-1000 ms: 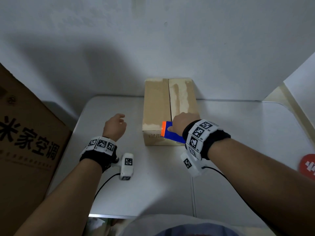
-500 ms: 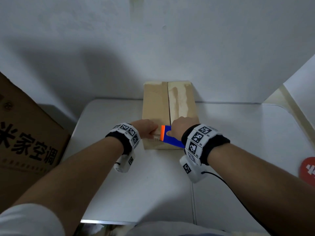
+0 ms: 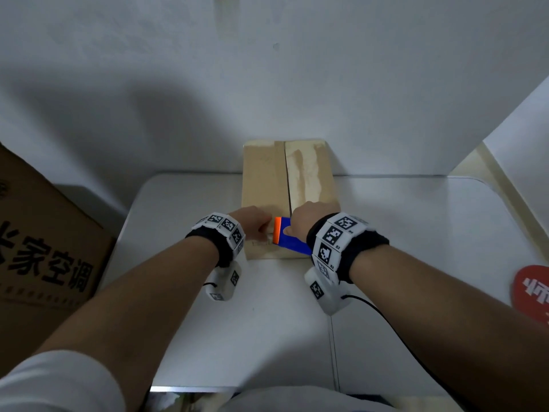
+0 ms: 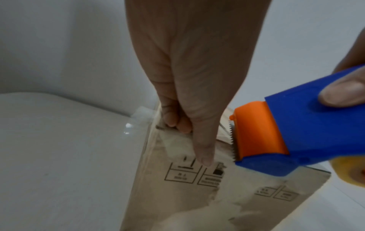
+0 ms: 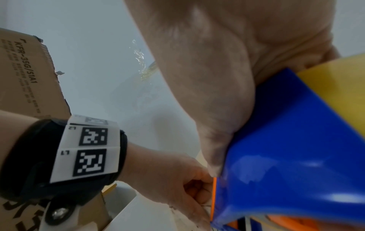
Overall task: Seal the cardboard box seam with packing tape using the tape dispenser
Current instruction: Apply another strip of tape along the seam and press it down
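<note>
Gripping the blue plastic tape dispenser with an orange front guard (image 3: 286, 237), the right hand (image 3: 306, 223) sits at the centre of the head view, its thumb laid flat on the blue body and the rest of its fingers wrapped out of sight. In the left wrist view the dispenser (image 4: 286, 134) shows a row of saw teeth along the orange guard, held against the near upper edge of the tall tan cardboard box (image 4: 207, 187), with the yellowish tape roll (image 4: 351, 170) at the right edge of that frame. Just left of the guard, the left hand (image 4: 189, 87) has its fingers curled at the box's top edge and its thumb stretched down the front face; what it may be pinching cannot be told. Below the thumb the box front carries small printed handling symbols in squares, too blurred to read. The box (image 3: 267, 185) stands on a white table (image 3: 252, 322) against the wall, its open centre seam (image 3: 287, 179) running away from the hands toward the upper middle of the frame. At the left edge a large brown carton (image 3: 38, 257) bears the characters "米家空调"; the right wrist view reads "KFR-35G/S1A1" on it (image 5: 25, 75). A red round label (image 3: 534, 292) with white writing lies at the table's right edge. Bare tabletop lies on both sides of the box and in front of it.
</note>
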Demonstrator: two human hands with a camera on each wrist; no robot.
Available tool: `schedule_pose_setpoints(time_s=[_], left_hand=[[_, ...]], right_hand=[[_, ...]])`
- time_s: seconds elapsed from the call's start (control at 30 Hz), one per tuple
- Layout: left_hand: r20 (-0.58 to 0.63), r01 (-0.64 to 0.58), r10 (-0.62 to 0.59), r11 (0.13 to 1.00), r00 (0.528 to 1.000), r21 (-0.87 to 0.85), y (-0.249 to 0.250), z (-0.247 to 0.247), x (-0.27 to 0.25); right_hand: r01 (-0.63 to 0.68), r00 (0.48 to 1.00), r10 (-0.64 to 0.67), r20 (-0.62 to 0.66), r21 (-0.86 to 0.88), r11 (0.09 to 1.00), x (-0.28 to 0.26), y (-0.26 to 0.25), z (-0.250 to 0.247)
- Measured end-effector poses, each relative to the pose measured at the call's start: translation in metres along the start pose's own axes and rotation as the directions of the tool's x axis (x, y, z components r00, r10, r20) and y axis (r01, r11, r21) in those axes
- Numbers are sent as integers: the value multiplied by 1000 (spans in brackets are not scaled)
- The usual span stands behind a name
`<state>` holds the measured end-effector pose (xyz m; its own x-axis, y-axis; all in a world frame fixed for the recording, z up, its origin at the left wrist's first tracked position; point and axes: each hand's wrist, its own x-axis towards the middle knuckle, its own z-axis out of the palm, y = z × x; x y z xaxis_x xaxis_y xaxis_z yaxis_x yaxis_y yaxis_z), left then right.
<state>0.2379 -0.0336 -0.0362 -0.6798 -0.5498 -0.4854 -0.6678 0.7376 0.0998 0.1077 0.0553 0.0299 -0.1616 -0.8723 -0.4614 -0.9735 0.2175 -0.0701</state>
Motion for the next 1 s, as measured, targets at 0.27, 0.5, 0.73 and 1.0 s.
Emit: schedule_pose_setpoints(time_s=[0.27,0.5,0.73,1.0], left_hand=[[-148,-44,34,997,988,-63,-12,18,-23],[-165,78,-114,975,980,-208,-68,22,-59],[13,103,-406,201,914,-974,-56,63,-71],[-15,8,-508,43,861,-999,-35,76,-61]], right_hand=[[-37,998,48,52,-192,981,-1,-9,-1],[46,999,-46,8,-301,953,-2,-3,2],[-26,999,37,34,-298,954,-2,-12,-1],[-48,996,65,59,-256,966,-5,-11,-6]])
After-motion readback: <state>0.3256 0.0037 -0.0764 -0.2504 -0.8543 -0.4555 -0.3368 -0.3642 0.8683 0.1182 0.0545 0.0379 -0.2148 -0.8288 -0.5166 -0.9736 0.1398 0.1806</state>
